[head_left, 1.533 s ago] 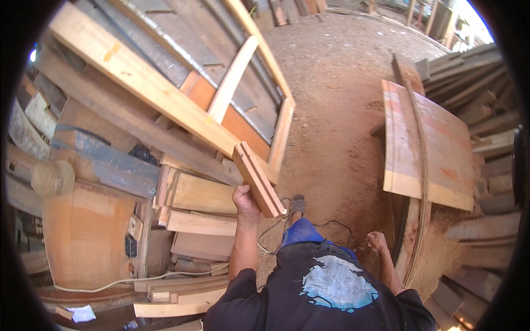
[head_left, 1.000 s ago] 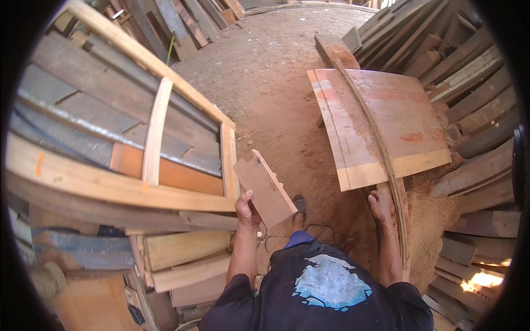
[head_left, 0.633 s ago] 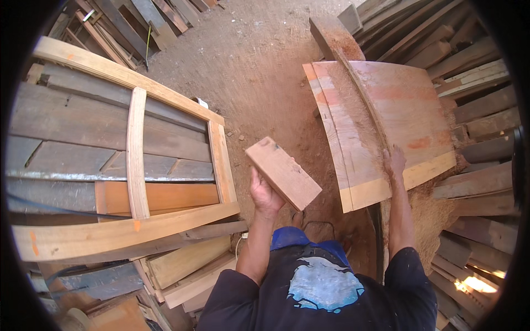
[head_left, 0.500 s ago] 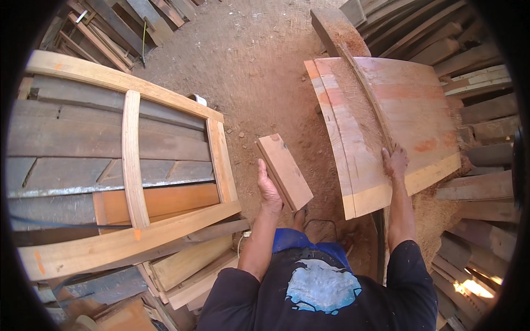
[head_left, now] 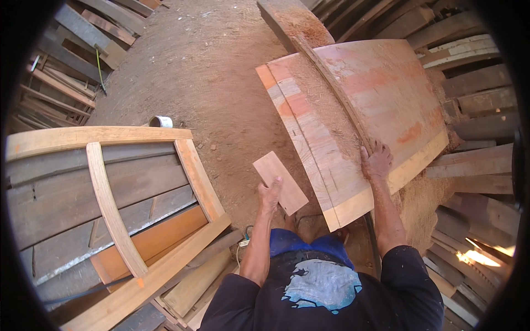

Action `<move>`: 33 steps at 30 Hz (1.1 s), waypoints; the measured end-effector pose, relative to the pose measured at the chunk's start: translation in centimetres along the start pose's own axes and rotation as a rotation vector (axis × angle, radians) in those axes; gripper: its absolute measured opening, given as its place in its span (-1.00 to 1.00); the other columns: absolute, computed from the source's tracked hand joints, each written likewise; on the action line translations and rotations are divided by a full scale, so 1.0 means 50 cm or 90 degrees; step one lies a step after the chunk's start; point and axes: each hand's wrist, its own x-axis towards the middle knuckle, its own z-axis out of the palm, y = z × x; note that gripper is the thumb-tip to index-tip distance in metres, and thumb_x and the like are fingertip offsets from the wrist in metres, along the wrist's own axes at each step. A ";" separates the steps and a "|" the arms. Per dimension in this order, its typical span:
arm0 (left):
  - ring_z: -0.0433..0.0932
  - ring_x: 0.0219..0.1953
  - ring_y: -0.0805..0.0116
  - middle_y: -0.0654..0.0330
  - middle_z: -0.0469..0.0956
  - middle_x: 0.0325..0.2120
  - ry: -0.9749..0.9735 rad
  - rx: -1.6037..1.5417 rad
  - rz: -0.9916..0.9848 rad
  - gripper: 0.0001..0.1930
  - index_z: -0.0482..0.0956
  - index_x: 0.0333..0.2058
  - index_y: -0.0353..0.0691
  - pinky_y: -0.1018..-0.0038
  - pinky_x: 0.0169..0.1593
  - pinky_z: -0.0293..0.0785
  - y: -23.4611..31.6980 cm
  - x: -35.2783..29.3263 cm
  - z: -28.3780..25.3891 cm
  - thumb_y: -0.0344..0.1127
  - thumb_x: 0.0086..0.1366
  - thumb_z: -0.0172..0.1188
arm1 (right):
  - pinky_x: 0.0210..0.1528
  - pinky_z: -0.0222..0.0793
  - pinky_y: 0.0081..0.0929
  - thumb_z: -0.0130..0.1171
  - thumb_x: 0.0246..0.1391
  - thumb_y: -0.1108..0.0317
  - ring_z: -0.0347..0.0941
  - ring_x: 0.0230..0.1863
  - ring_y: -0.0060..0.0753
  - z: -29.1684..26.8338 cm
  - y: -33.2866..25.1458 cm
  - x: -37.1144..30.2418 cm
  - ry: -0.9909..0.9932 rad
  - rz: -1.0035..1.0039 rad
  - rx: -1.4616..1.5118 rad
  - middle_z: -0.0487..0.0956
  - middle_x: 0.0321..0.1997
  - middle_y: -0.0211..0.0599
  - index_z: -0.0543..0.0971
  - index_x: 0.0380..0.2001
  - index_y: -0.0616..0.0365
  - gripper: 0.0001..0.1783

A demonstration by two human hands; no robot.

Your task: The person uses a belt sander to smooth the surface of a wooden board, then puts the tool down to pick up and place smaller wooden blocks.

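My left hand [head_left: 270, 194] grips a short reddish-brown wooden block [head_left: 281, 182] near its left edge, thumb on the broad face and the other fingers hidden behind it. My right hand [head_left: 377, 160] rests at the near end of a long narrow wooden strip [head_left: 333, 85], its fingers bent over that end. The strip lies lengthwise over a wide pale wooden panel [head_left: 386, 83] strewn with sawdust. A dark line runs along the panel's left side, and an orange-red patch marks its right half. The held block hangs in the air left of the panel's near corner.
At left, a light wooden frame [head_left: 99, 135] lies over grey boards [head_left: 66, 187] and an orange-brown board [head_left: 160, 231]. A white can [head_left: 161, 121] stands behind it. Stacked planks [head_left: 480, 88] line the right side. Beyond the panel is a sawdust-covered beam [head_left: 298, 25].
The view has swung, shifting the panel leftward and the frame lower. The block has turned in my left hand, showing its broad face with my thumb across it. My right hand stays at the strip's end.
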 end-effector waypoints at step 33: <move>0.55 -0.12 0.26 0.01 0.49 -0.12 0.060 0.058 0.091 -0.39 0.25 -0.05 -0.39 0.25 -0.13 0.66 0.369 0.503 0.132 -0.04 0.31 0.40 | 0.46 -0.03 0.06 0.29 0.07 -0.19 0.12 0.38 0.08 0.008 0.003 0.019 -0.032 0.013 0.007 0.24 0.38 -0.08 0.33 0.35 -0.01 -0.13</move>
